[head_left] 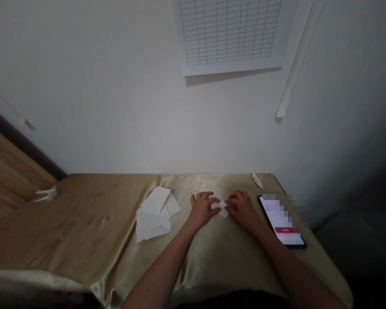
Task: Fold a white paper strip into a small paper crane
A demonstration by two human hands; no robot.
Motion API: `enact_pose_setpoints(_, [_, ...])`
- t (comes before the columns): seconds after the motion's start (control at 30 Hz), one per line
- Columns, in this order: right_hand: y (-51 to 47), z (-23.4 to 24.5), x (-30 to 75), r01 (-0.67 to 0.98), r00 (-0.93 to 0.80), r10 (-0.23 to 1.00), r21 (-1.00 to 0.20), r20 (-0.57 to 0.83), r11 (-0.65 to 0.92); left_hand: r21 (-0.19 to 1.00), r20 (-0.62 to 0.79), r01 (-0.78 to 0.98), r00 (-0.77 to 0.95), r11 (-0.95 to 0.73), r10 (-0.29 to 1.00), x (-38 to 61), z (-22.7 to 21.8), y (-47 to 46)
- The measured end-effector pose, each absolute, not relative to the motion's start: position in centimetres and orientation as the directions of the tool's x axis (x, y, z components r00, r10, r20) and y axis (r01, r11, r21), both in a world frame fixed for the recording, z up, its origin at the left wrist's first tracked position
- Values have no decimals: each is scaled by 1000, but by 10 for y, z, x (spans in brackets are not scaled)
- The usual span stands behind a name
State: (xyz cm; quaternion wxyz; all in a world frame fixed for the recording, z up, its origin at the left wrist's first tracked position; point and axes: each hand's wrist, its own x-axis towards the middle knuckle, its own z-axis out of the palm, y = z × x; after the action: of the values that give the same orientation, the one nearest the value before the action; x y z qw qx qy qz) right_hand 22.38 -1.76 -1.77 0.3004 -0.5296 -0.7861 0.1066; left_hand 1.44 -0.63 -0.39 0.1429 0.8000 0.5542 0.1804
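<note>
A small folded white paper (pixel 223 207) lies on the tan satin-covered table (pixel 93 214), between my two hands. My left hand (pixel 202 207) rests knuckles up at the paper's left edge, with its fingertips pressed onto it. My right hand (pixel 243 207) lies at the paper's right edge, its fingers curled down onto the fold. Both hands pinch the paper against the cloth. Part of the paper is hidden under the fingers.
A loose stack of white paper sheets (pixel 156 213) lies left of my hands. A lit phone (pixel 282 220) lies to the right near the table edge. A small folded paper figure (pixel 257 180) sits at the back right, another (pixel 46 194) at the far left. A grid chart (pixel 229 34) hangs on the wall.
</note>
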Motion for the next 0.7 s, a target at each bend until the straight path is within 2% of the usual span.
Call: enact_pose_setpoints(0.7, [-16,-18,219,788,-228,884,-456,407,413,445,211,822,289,-355,934,28,-6,-11])
